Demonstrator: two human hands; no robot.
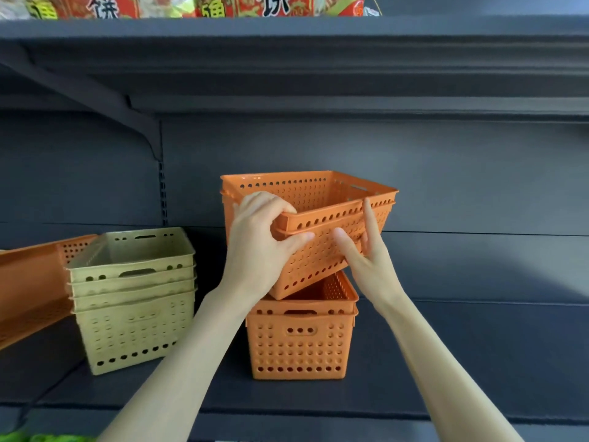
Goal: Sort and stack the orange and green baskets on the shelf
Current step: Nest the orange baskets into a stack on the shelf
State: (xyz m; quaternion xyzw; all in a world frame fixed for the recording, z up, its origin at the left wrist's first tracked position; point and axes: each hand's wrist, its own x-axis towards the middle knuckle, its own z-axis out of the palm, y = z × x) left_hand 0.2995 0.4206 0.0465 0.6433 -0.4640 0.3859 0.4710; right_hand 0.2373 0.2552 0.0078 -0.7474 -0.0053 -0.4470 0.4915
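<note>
We saw the dark shelf (pixel 478 362) running the full width, its near edge bare across the front and a wide stretch of open board to the right of the baskets. The upper shelf (pixel 287 30) hung well above them, leaving free height over the stacks, and red and yellow snack packs (pixel 271 4) lined its top.

At the far left a large orange basket (pixel 28 291) was cut off by the frame edge; we could not tell whether it was one basket or several. Just beside it stood the green stack (pixel 134 301), pale olive in this light, where we counted four nested rims. A narrow gap of shelf lay between that stack and the orange stack (pixel 299 339) in the middle, which showed two rims and stood squarely on the board.

Above it we held the lifted orange baskets (pixel 318 218), two nested together by their rims, tilted with the near left corner low and that corner dipping into the mouth of the stack below. Their far side stood apart from the back panel.

Our left hand (pixel 258 247) gripped the near left corner, fingers (pixel 271 202) curled over the rim and thumb pressed against the perforated wall. Our right hand (pixel 366 253) lay on the near wall, fingers spread, one raised to the rim, thumb flat on the side.
</note>
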